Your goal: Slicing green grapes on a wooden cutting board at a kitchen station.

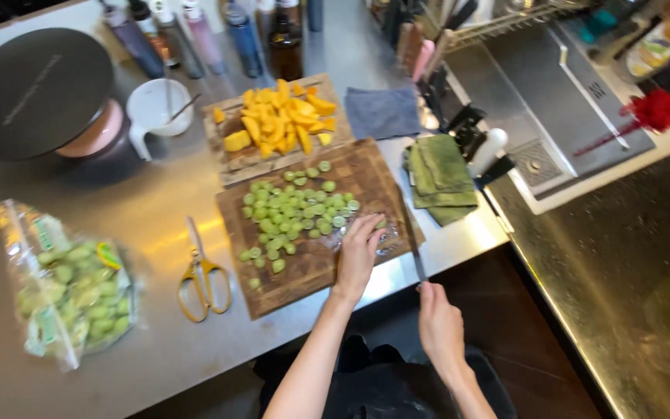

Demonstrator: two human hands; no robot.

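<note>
Right hand [441, 330], nearest, is closed around the handle of a knife [411, 242] whose blade lies along the dark cutting board's [304, 268] right edge. Left hand [358, 252] presses curled fingers on a green grape [380, 223] beneath its fingertips. Small, round and slippery, it likely rolls unless pinned from above. Halved grapes [292, 209] lie just left.

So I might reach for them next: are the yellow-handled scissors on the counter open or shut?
Shut. The yellow-handled scissors lie flat on the steel counter with the blades together and the two handle loops side by side.
</note>
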